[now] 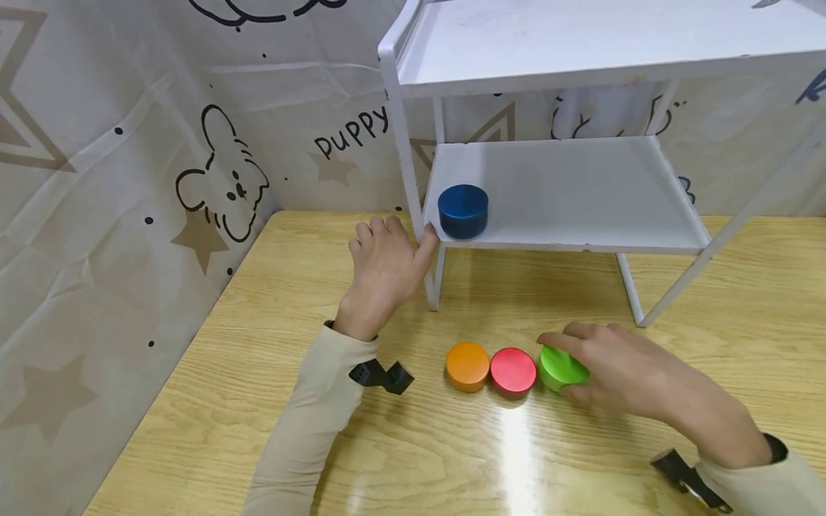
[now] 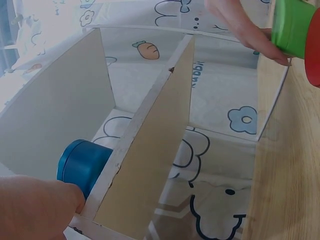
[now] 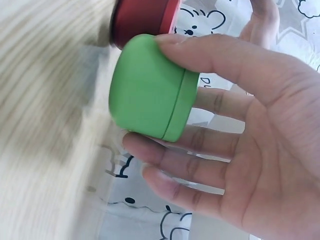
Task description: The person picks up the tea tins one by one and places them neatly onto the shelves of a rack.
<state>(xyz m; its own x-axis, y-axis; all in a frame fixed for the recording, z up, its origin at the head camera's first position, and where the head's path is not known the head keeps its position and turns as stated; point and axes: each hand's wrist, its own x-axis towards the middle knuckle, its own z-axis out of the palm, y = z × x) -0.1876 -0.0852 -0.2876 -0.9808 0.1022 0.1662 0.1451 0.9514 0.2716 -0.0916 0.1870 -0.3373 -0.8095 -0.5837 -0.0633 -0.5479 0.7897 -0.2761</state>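
Observation:
A blue round tin (image 1: 463,212) stands at the left end of the white rack's lower shelf (image 1: 568,193). Just left of it is my left hand (image 1: 387,269), its thumb at the shelf's front corner and its fingers loosely bent, holding nothing. On the wooden table, an orange round tin (image 1: 467,366), a red round tin (image 1: 513,371) and a green round tin (image 1: 560,368) form a row. My right hand (image 1: 619,365) grips the green one between thumb and fingers. A lid seam shows on the green tin (image 3: 150,90) in the right wrist view.
Above the lower shelf is the rack's upper shelf (image 1: 600,36). Its slanted right leg (image 1: 677,287) comes down on the table beyond my right hand. A printed cloth (image 1: 129,179) hangs along the table's left and back sides.

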